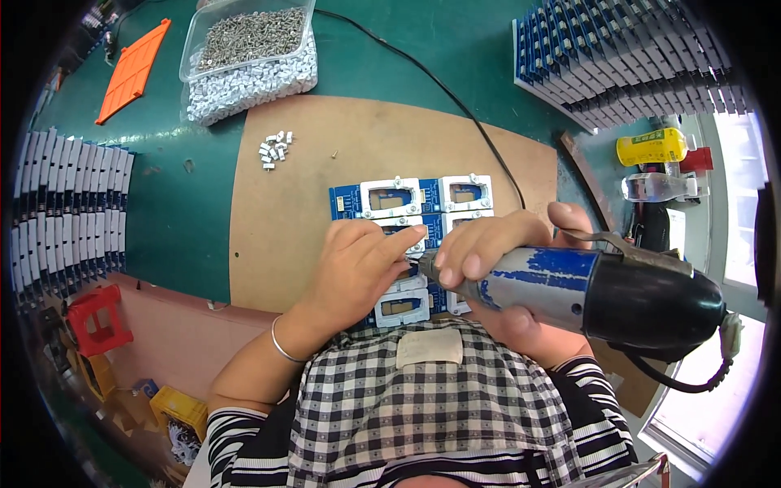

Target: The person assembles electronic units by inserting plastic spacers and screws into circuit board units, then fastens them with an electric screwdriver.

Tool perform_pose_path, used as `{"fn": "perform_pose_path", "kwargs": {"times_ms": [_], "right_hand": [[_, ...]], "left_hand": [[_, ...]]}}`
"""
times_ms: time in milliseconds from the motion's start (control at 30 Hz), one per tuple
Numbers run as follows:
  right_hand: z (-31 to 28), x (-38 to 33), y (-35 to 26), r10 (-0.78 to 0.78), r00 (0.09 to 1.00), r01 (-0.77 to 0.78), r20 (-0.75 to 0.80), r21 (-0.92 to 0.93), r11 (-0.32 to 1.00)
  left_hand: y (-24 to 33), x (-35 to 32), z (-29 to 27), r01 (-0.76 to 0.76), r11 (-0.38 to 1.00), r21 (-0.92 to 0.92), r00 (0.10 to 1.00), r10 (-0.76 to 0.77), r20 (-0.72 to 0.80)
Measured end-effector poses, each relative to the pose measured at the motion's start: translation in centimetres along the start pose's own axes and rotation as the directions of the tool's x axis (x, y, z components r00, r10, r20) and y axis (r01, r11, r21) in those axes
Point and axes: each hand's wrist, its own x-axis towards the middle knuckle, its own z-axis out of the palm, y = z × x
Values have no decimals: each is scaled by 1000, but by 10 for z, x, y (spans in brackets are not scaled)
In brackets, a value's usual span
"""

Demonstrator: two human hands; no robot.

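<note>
My right hand (496, 240) is wrapped round an electric screwdriver (545, 281) with a worn blue and silver body and a black rear end. The tool lies nearly level, its tip pointing left. Beneath both hands is a panel of blue circuit boards (345, 200) carrying white rectangular frames (392, 213) with screws in their edges. My left hand (350, 264) rests over the panel's left part, fingers bent and pressed together beside the screwdriver's tip. Whatever those fingers pinch is hidden, as is the exact spot the tip meets.
A brown board (285, 220) lies on the green table (175, 220), with a loose screw (334, 154) and small white parts (275, 150). Behind stands a clear tub of screws (252, 39) above more white parts (252, 88). Stacked boards (69, 203) stand left; bottles (651, 147) stand right. A black cable (439, 73) crosses behind.
</note>
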Motion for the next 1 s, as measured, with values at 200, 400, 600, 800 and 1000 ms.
{"fn": "perform_pose_path", "kwargs": {"times_ms": [200,400,600,800,1000], "right_hand": [[8,2,-4,74,997,-73,-25,42,996],[-3,18,1,-89,942,121,324,-80,990],[5,22,12,-81,931,114,356,-73,991],[20,15,10,20,990,-6,143,-96,995],[8,25,28,3,984,32,-180,192,981]], "left_hand": [[1,1,-2,7,1000,21,1000,-8,31],[4,2,-6,48,999,4,998,-48,45],[-2,-1,-3,39,999,10,999,-40,12],[2,-1,-4,20,1000,3,1000,-20,-9],[8,9,-20,-15,988,153,999,22,-48]]}}
